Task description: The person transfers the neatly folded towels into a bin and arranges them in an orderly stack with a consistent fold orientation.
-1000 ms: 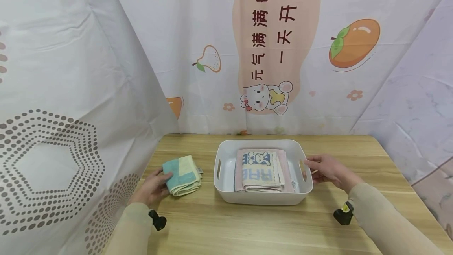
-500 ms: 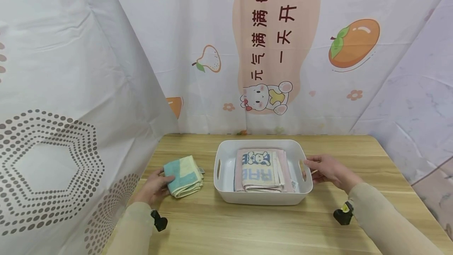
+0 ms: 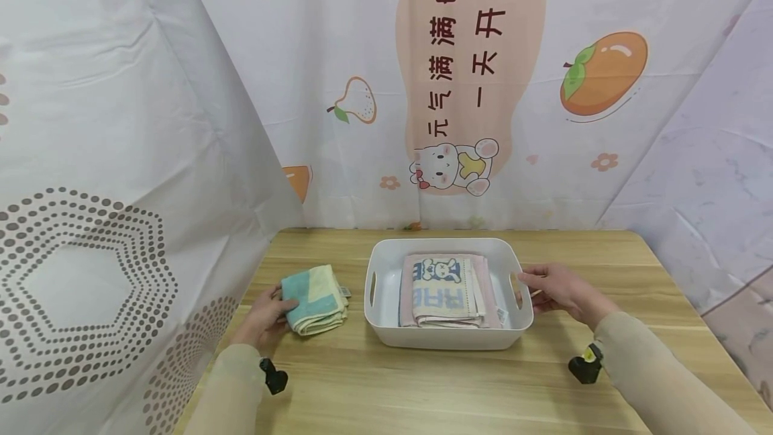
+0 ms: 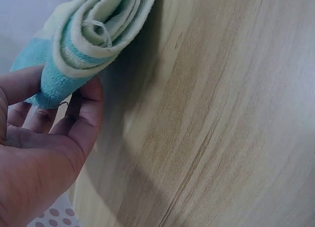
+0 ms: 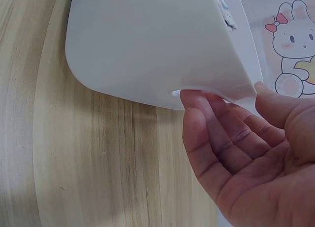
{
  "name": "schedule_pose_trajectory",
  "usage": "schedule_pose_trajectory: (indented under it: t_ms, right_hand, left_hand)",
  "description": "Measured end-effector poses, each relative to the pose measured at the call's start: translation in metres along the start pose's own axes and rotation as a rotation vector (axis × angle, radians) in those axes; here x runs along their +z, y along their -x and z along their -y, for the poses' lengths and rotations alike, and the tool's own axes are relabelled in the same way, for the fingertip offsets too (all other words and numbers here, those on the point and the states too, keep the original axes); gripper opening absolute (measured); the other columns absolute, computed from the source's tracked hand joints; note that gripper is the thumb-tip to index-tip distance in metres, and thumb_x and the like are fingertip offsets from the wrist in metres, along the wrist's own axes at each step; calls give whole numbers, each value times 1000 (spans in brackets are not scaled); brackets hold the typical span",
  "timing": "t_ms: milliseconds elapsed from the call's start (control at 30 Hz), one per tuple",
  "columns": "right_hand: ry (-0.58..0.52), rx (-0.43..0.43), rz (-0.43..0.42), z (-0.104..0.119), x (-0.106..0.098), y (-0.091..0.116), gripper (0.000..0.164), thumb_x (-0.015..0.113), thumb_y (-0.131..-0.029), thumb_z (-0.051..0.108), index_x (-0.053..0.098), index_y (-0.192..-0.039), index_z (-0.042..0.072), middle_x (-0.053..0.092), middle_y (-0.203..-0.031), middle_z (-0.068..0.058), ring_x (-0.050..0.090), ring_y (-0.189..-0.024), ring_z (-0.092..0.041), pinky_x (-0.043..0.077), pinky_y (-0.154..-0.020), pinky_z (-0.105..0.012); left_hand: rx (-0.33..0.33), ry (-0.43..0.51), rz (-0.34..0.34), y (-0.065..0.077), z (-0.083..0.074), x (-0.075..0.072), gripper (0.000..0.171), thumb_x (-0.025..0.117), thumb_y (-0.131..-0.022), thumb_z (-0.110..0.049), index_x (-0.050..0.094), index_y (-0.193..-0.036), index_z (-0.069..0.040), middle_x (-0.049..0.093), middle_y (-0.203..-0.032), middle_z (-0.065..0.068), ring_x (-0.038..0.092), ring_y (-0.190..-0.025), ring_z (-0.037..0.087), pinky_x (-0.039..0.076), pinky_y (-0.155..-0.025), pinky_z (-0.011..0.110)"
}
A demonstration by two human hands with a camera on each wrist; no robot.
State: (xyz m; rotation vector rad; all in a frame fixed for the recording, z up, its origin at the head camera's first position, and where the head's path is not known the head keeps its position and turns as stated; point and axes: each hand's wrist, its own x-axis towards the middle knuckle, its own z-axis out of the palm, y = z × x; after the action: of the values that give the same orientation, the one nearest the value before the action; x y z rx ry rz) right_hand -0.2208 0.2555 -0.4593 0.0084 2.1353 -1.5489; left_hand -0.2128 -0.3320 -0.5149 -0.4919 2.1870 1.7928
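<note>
My left hand (image 3: 264,316) pinches the near-left edge of a folded teal and pale yellow towel (image 3: 315,299), thumb on top and fingers below. In the left wrist view the rolled layers of that towel (image 4: 93,45) show close over the wood. At the right end of a white plastic basket (image 3: 447,339), my right hand (image 3: 558,291) holds the handle. Seen from the right wrist, the thumb lies at the rim of the basket (image 5: 142,49) and fingertips reach into the handle slot. Folded towels (image 3: 443,291), pink and cream with a blue bunny pattern, lie stacked inside the basket.
The wooden table (image 3: 410,395) carries the basket near its middle. Behind it hangs a printed curtain (image 3: 362,153), and another dotted curtain (image 3: 121,153) closes in the left side, near the left arm. A black wrist mount (image 3: 274,378) sits on the left sleeve.
My left hand and the teal and yellow towel have shifted slightly to the right. The right hand and the basket stay where they were.
</note>
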Motion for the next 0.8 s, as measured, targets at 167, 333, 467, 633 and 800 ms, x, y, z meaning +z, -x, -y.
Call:
schedule_pose_trajectory:
  t_ms: [167,333,467,633,800]
  right_hand:
    - [-5,1,4,0,0,1,52,51,-109,24,43,-143,-15,75,-97,-14,71,-80,-21,61,-72,-35]
    - [-6,-3,7,2,0,1,52,51,-109,25,44,-143,-15,75,-97,-14,72,-80,-21,61,-72,-35]
    - [-6,-8,11,2,0,2,52,51,-109,24,44,-142,-15,75,-97,-14,71,-80,-21,61,-71,-35]
    - [-8,-7,13,2,0,2,52,51,-109,24,44,-142,-15,75,-97,-14,71,-79,-20,61,-71,-34]
    - [-7,-7,12,1,0,1,52,51,-109,24,44,-142,-15,75,-97,-13,71,-79,-20,61,-70,-34]
  left_hand:
    - [35,-22,-16,-2,-2,-1,73,59,-101,-4,19,-161,-3,25,-163,29,43,-137,44,48,-103,48]
    - [49,-4,-33,-1,-6,0,68,59,-100,-2,26,-160,-4,27,-163,27,39,-141,43,39,-112,55]
    - [51,21,-45,0,-10,0,66,60,-100,-3,30,-159,-7,27,-164,22,38,-142,39,40,-112,53]
    - [57,39,-58,0,-12,0,63,59,-100,-3,34,-157,-10,31,-163,19,39,-141,36,42,-110,49]
    - [79,65,-51,3,-22,0,60,58,-100,-2,36,-156,-10,36,-160,17,47,-132,30,49,-100,38]
